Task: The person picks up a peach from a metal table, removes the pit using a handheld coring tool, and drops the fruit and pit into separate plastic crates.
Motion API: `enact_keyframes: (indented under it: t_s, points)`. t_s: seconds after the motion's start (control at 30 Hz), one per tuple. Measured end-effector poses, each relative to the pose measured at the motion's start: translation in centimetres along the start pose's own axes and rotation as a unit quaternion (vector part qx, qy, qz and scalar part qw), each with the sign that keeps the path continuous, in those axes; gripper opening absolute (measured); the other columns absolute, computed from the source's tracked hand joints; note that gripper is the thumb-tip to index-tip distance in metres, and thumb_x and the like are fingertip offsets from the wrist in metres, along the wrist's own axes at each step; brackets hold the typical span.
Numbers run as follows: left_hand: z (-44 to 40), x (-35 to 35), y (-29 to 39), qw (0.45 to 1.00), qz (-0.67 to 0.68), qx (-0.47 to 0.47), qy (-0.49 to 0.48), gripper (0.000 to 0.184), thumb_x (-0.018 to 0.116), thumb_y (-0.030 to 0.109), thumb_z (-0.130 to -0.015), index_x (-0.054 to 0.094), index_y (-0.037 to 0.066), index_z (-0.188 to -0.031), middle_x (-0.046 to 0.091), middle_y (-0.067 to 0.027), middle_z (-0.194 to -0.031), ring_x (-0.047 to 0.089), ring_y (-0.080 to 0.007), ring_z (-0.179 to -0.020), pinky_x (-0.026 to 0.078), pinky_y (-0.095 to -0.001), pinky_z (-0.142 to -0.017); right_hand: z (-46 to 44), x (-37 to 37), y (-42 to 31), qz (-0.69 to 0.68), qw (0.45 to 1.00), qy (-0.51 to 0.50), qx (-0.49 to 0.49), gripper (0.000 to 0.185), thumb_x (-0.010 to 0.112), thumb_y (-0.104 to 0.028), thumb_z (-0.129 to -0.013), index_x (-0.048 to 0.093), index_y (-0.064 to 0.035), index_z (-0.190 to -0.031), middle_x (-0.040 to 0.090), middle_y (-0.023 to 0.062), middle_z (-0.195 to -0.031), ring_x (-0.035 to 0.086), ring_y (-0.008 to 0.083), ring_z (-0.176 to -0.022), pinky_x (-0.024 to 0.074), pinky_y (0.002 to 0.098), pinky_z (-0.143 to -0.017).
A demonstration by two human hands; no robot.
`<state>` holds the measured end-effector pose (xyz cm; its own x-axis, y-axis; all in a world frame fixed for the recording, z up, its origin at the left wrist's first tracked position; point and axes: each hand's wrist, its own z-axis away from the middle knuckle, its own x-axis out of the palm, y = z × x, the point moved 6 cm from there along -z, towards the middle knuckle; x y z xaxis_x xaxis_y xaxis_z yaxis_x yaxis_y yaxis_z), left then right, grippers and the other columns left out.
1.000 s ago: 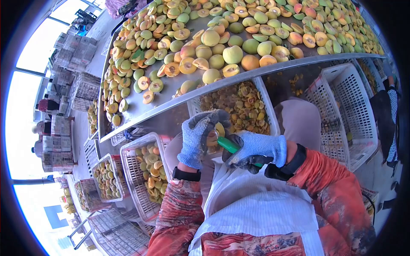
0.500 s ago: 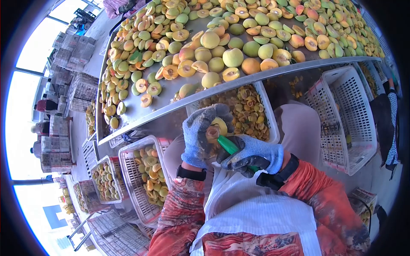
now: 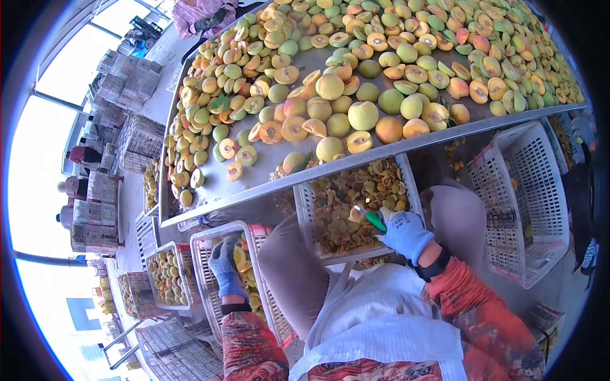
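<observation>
My left hand (image 3: 225,267), in a blue-and-grey knit glove, reaches into a white plastic crate (image 3: 202,279) at my left. Cut yellow peach pieces (image 3: 243,259) lie right beside its fingers, which look loosely parted and hold nothing that I can see. My right hand (image 3: 406,235), gloved the same way, is closed around the green handle of a pitting tool (image 3: 375,220). The tool's metal tip points up and left, above a crate (image 3: 307,219) of peach pits and scraps between my knees.
A metal-edged table (image 3: 267,190) ahead carries a heap of whole and halved peaches (image 3: 363,116). White crates (image 3: 527,197) stand at the right. More fruit-filled crates (image 3: 168,276) line the left, with stacked crates (image 3: 95,209) beyond. Another person (image 3: 202,16) is at the far left table end.
My hands were together over the pit crate, the tool working at a peach piece. My left hand has gone down-left to the side crate; my right hand has moved right with the tool.
</observation>
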<state>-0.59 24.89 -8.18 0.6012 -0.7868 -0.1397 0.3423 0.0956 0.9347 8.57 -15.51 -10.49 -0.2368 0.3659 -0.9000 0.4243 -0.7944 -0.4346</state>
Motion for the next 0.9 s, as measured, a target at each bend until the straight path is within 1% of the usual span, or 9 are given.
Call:
enact_keyframes:
  t_s: [0.13, 0.23, 0.3, 0.37, 0.5, 0.57, 0.6, 0.7, 0.9]
  points:
    - [-1.9, 2.4, 6.3, 0.888, -0.370, 0.260, 0.084, 0.039, 0.062, -0.003, -0.073, 0.055, -0.002, -0.111, 0.058, -0.0140, -0.111, 0.057, -0.0222, -0.101, 0.048, -0.0286, -0.083, -0.7, 2.2, 1.4, -0.040, 0.992, -0.081, 0.083, 0.039, 0.059, -0.025, -0.077, 0.052, -0.0048, -0.109, 0.062, 0.0134, -0.070, 0.062, 0.0316, -0.064, 0.0473, 0.0424, -0.057]
    - [-3.1, 16.1, 10.9, 0.871, -0.370, 0.320, -0.039, 0.054, 0.061, 0.003, -0.072, 0.048, 0.008, -0.125, 0.046, -0.0154, -0.128, 0.048, -0.0273, -0.113, 0.040, -0.0359, -0.092, -1.3, 1.4, 0.3, -0.082, 0.994, -0.050, 0.060, 0.040, 0.057, -0.027, -0.078, 0.052, -0.0023, -0.109, 0.062, 0.0145, -0.071, 0.062, 0.0318, -0.064, 0.0472, 0.0424, -0.057]
    - [-2.7, 25.5, 12.4, 0.741, -0.479, 0.466, -0.065, 0.054, 0.059, 0.006, -0.074, 0.048, 0.014, -0.126, 0.042, -0.0154, -0.130, 0.044, -0.0327, -0.115, 0.037, -0.0389, -0.096, -1.0, 1.7, 0.6, -0.077, 0.994, -0.044, 0.070, 0.042, 0.056, -0.031, -0.079, 0.053, -0.0004, -0.108, 0.062, 0.0150, -0.071, 0.061, 0.0317, -0.063, 0.0470, 0.0421, -0.057]
    - [-3.8, 32.0, 10.3, 0.621, -0.594, 0.500, -0.107, 0.053, 0.060, 0.007, -0.073, 0.050, 0.018, -0.124, 0.041, -0.0136, -0.132, 0.041, -0.0354, -0.117, 0.034, -0.0427, -0.098, -0.4, 0.7, 1.0, -0.120, 0.989, -0.009, 0.081, 0.042, 0.056, -0.033, -0.079, 0.053, -0.0004, -0.106, 0.062, 0.0154, -0.072, 0.061, 0.0318, -0.063, 0.0471, 0.0420, -0.057]
    - [-8.0, 33.6, 7.7, 0.637, -0.640, 0.392, -0.178, 0.051, 0.062, 0.008, -0.072, 0.052, 0.015, -0.121, 0.044, -0.0135, -0.129, 0.045, -0.0353, -0.114, 0.036, -0.0444, -0.095, 0.5, -0.6, 2.1, -0.208, 0.973, -0.031, 0.099, 0.044, 0.060, -0.034, -0.077, 0.053, 0.0002, -0.103, 0.061, 0.0173, -0.071, 0.061, 0.0336, -0.065, 0.0481, 0.0427, -0.061]
    - [-8.1, 30.4, 9.2, 0.862, -0.294, 0.376, -0.171, 0.045, 0.064, 0.010, -0.073, 0.054, 0.010, -0.117, 0.051, -0.0113, -0.122, 0.053, -0.0325, -0.106, 0.047, -0.0408, -0.084, 0.8, -1.1, 2.4, -0.233, 0.968, -0.006, 0.092, 0.044, 0.063, -0.032, -0.075, 0.052, -0.0001, -0.103, 0.061, 0.0174, -0.071, 0.061, 0.0343, -0.065, 0.0482, 0.0428, -0.060]
    - [-5.9, 28.3, 9.4, 0.957, -0.081, 0.214, -0.179, 0.035, 0.060, 0.004, -0.079, 0.053, 0.002, -0.113, 0.058, -0.0091, -0.112, 0.061, -0.0205, -0.089, 0.054, -0.0335, -0.068, 0.6, -1.5, 2.3, -0.259, 0.962, 0.019, 0.084, 0.044, 0.065, -0.031, -0.074, 0.052, -0.0005, -0.102, 0.061, 0.0175, -0.072, 0.061, 0.0350, -0.066, 0.0483, 0.0429, -0.060]
    - [-2.8, 23.3, 6.2, 0.920, 0.249, -0.079, -0.292, 0.038, 0.060, 0.027, -0.080, 0.055, 0.000, -0.106, 0.061, -0.0144, -0.092, 0.059, -0.0223, -0.062, 0.047, -0.0331, -0.052, -0.3, -2.6, 0.6, -0.254, 0.963, 0.051, 0.071, 0.040, 0.068, -0.028, -0.071, 0.052, -0.0015, -0.097, 0.061, 0.0173, -0.072, 0.060, 0.0358, -0.065, 0.0483, 0.0423, -0.058]
    - [6.3, 22.3, 3.9, 0.879, 0.353, -0.125, -0.295, 0.043, 0.055, 0.033, -0.081, 0.053, 0.002, -0.109, 0.060, -0.0170, -0.096, 0.060, -0.0235, -0.072, 0.049, -0.0315, -0.050, -1.9, -7.9, -7.0, -0.133, 0.980, 0.116, -0.092, 0.033, 0.061, -0.019, -0.076, 0.052, -0.0022, -0.103, 0.058, 0.0145, -0.069, 0.060, 0.0299, -0.060, 0.0460, 0.0401, -0.053]
